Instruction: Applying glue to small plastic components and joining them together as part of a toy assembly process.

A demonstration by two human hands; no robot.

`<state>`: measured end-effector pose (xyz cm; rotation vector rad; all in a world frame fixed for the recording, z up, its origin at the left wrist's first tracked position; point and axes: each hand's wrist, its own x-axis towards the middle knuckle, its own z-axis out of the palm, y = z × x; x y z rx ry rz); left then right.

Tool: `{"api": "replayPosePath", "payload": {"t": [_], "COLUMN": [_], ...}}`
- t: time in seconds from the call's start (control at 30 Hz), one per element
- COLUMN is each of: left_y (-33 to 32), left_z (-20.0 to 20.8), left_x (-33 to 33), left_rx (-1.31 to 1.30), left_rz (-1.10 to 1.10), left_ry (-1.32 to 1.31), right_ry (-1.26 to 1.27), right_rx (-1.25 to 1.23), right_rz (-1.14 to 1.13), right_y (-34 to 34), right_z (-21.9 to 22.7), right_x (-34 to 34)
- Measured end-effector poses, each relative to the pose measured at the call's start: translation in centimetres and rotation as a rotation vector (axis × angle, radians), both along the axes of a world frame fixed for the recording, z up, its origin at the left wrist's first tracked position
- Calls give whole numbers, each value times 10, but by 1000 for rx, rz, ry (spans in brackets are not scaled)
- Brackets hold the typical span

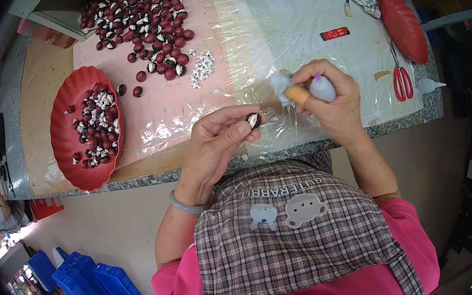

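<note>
My left hand [220,140], with a pale bangle at its wrist, pinches a small round piece [254,120] between thumb and fingers; it looks black with a white patch. In my right hand [334,92] is a white squeeze bottle [322,89] with a purple tip. An orange finger cot [298,94] covers one digit of that hand. Beside it shows a blurred white wad [281,85], perhaps tissue; whether my fingers grip it I cannot tell. Left of my hands, a red scalloped tray [60,141] contains dark red pieces and white bits.
Many dark red, black and white balls [162,39] are heaped at the far left, near a small pile of white bits [202,68]. To the right lie red-handled scissors [402,83], a red box cutter [335,33], another red tray [403,26] and a white nozzle bottle [430,85].
</note>
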<state>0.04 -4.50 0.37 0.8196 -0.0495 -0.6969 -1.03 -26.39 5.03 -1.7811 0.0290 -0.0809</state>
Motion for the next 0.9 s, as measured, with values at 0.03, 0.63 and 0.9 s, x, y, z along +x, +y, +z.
{"api": "replayPosePath", "payload": {"t": [0.03,0.63,0.9], "left_y": [1,31,41], "left_z": [-1,-13,-8], "left_x": [0,-2,-6], "left_rx": [11,73,75], "left_rz": [1,179,216], "left_ry": [-5,-2,7], "right_ry": [-52,-142,-256], "right_rx": [-66,-364,-484], "right_rz": [-35,101,217], "right_y": [-8,-8,56], "right_z": [-1,-9,-43], "right_x": [1,28,90]}}
